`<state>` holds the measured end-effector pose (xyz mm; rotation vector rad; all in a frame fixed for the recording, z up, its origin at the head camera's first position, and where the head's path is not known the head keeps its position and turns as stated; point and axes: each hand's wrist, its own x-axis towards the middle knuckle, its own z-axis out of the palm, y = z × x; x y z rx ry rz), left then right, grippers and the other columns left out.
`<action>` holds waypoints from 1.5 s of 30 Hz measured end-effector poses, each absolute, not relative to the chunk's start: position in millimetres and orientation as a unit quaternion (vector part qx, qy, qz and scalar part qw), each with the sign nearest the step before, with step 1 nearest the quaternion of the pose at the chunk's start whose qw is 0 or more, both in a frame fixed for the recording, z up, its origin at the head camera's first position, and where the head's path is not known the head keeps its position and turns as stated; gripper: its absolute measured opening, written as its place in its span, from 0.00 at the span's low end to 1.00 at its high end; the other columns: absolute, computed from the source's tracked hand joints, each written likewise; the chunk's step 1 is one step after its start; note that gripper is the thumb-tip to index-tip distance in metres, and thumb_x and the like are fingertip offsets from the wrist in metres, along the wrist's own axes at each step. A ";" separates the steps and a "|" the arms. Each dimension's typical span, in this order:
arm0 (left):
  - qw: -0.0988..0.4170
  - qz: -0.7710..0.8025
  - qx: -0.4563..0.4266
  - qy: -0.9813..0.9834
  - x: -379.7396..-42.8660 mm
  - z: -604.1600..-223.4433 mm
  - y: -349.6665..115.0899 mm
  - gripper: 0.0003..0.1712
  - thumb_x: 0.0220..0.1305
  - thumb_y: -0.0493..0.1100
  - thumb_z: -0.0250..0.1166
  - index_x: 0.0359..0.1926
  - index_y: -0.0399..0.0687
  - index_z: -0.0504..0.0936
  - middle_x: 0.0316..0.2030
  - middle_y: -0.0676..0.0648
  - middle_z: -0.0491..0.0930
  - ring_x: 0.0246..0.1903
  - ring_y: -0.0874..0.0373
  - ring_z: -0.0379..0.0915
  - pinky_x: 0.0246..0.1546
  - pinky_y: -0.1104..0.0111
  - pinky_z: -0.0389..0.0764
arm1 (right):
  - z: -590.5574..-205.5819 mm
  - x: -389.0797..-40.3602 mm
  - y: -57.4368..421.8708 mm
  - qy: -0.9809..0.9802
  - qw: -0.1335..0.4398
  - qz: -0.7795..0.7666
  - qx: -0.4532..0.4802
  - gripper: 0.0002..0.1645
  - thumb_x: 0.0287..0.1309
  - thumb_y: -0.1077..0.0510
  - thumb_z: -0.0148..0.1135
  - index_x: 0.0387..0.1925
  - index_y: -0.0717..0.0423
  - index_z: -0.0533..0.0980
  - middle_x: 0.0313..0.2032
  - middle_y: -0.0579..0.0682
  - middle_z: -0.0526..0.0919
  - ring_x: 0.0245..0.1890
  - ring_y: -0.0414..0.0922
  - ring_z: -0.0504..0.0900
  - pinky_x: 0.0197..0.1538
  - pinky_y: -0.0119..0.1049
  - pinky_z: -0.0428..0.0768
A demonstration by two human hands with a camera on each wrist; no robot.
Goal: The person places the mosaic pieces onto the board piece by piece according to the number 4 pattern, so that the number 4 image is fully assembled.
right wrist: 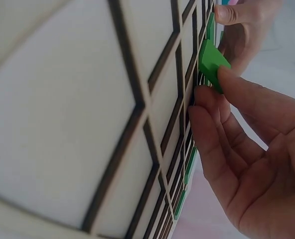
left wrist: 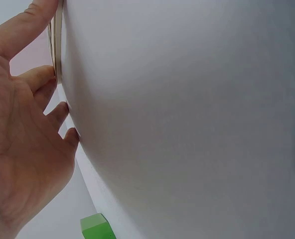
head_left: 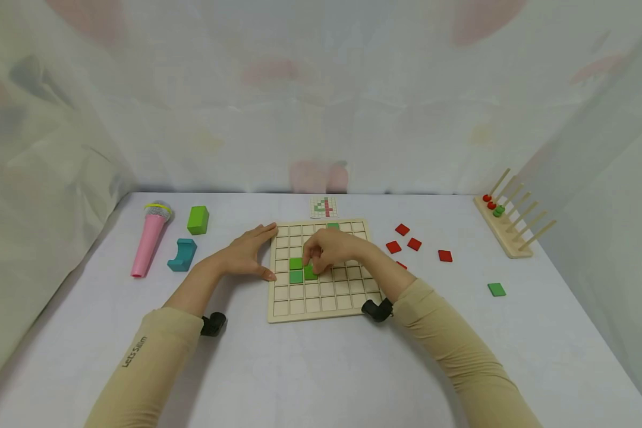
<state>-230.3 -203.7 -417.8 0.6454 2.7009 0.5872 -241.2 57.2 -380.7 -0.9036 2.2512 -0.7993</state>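
Note:
A wooden grid board [head_left: 294,309] lies on the white table, in front of me. My right hand [head_left: 333,248] is over its middle and pinches a green square tile [right wrist: 212,63], which stands tilted against the grid in the right wrist view. Just left of that tile, a light green tile [head_left: 296,263] and a darker green tile [head_left: 296,277] sit in neighbouring cells. Another green tile [head_left: 333,226] shows near the far edge, partly hidden by the right hand. My left hand [head_left: 248,252] rests along the board's left edge, thumb and fingers spread and touching it.
Several red tiles [head_left: 414,244] and one green tile [head_left: 496,289] lie to the right. Behind the board is a pattern card [head_left: 324,207]. A pegged wooden stand [head_left: 505,229] is far right; a pink microphone [head_left: 151,241], green block [head_left: 198,220] and teal arch block [head_left: 183,255] are left.

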 end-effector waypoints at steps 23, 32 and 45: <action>0.153 0.206 0.220 0.941 -230.2 -417.5 -203.3 0.68 0.43 0.60 0.78 0.77 0.41 0.50 0.79 0.42 0.46 0.78 0.35 0.37 0.74 0.36 0.47 | -380.0 -233.8 54.2 0.866 0.273 -0.266 -0.325 0.06 0.49 0.65 0.72 0.31 0.55 0.84 0.24 0.46 0.85 0.23 0.39 0.81 0.30 0.27 0.76; 0.155 0.208 0.221 0.940 -229.1 -416.7 -203.5 0.68 0.43 0.59 0.78 0.77 0.40 0.50 0.80 0.42 0.45 0.78 0.35 0.37 0.75 0.37 0.46 | -378.8 -233.1 53.3 0.865 0.274 -0.270 -0.323 0.05 0.49 0.65 0.72 0.31 0.56 0.84 0.24 0.47 0.86 0.23 0.40 0.81 0.30 0.27 0.77; 0.153 0.203 0.223 0.941 -229.9 -418.0 -203.3 0.68 0.44 0.59 0.78 0.77 0.40 0.50 0.80 0.41 0.45 0.78 0.34 0.37 0.75 0.37 0.47 | -378.1 -232.6 52.2 0.872 0.266 -0.253 -0.325 0.05 0.51 0.64 0.72 0.31 0.55 0.84 0.24 0.45 0.85 0.23 0.40 0.81 0.29 0.27 0.76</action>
